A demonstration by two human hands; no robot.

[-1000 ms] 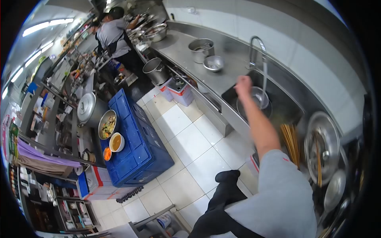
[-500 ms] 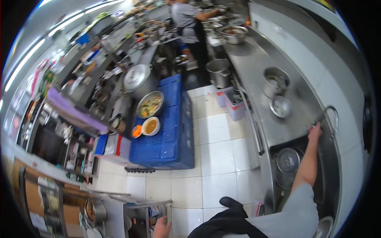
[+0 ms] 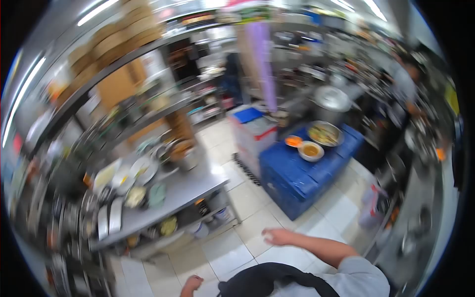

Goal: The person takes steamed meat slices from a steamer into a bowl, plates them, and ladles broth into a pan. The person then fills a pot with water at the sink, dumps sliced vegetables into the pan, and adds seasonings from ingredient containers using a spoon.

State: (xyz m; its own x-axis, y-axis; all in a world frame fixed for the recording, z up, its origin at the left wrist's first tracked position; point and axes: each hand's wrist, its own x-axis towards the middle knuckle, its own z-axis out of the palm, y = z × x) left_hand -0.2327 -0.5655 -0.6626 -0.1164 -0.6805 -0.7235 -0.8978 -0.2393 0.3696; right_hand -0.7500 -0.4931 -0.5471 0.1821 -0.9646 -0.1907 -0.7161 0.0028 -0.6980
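Observation:
My right hand point(image 3: 278, 237) reaches forward over the tiled floor, its fingers apart and loosely bent, with nothing visible in them. It is nearest to a blue plastic chest point(image 3: 292, 190) but does not touch it. On that chest stand a steel bowl of mixed vegetables point(image 3: 325, 134), a white tub of yellow-brown liquid point(image 3: 311, 151) and a small bowl of orange pieces point(image 3: 293, 141). At the bottom edge, my left hand point(image 3: 192, 284) hangs near the steel worktable point(image 3: 170, 200), its fingers curled in with nothing seen in them.
On the left worktable are plates point(image 3: 143, 169), a green cloth point(image 3: 157, 194) and a pot point(image 3: 184, 154). Bamboo steamers point(image 3: 111, 44) are stacked on the shelf above. A large lidded pot point(image 3: 331, 101) stands behind the chest. A co-worker point(image 3: 403, 84) stands at the far right.
The view has swung left toward the worktable. My right hand has let go of the tap at the sink and now hangs over the floor. The left hand remains low.

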